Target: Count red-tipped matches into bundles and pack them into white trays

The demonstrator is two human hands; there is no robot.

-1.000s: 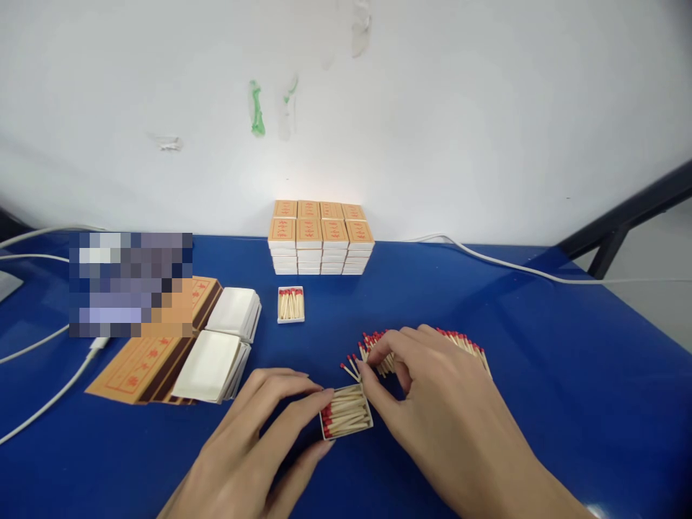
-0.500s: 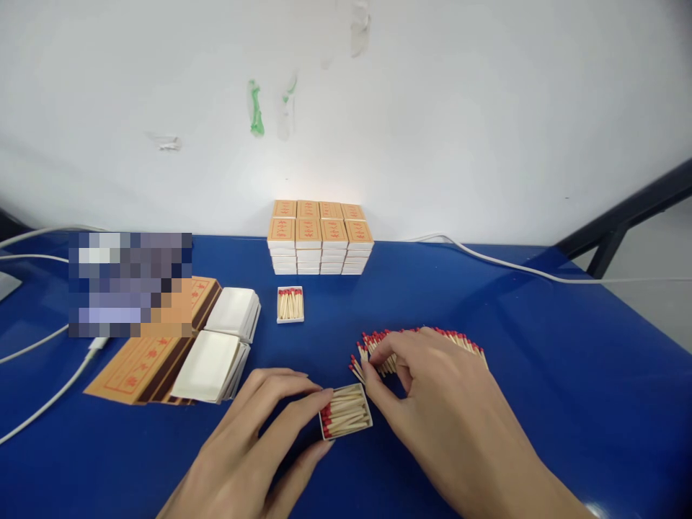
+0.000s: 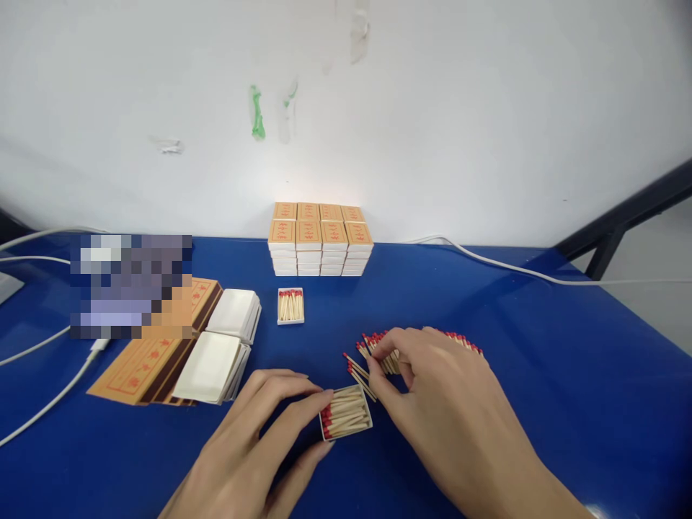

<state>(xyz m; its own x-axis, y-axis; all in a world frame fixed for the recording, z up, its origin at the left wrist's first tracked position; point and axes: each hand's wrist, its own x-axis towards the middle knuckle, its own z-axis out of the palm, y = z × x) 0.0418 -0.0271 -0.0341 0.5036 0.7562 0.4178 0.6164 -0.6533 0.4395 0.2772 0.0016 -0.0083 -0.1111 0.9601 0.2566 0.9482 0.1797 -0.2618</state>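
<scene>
Between its thumb and index finger, my left hand (image 3: 264,440) holds the left end of a small white matchbox tray (image 3: 371,417). Wooden matches (image 3: 349,414) with red heads fill this tray, lying sideways with their heads to the left. My right hand (image 3: 448,404) is over a pile of loose matches (image 3: 459,339), its thumb and index finger pinched together on matches at the pile's left side; the fingertips partly hide what they grip. A few loose matches (image 3: 360,376) lie just left of the thumb, close to the tray. The palm covers much of the pile.
A second tray of matches (image 3: 290,306) lies beyond my hands. Stacked orange-and-white matchboxes (image 3: 320,249) stand against the wall. At left are flat orange cardboard sleeves (image 3: 135,367), white tray stacks (image 3: 208,364), a blurred-out item (image 3: 124,281) and white cables (image 3: 54,414).
My right hand's fingertips have shifted slightly right, and several loose matches now lie spread beside the thumb. My left hand and its tray have stayed in place.
</scene>
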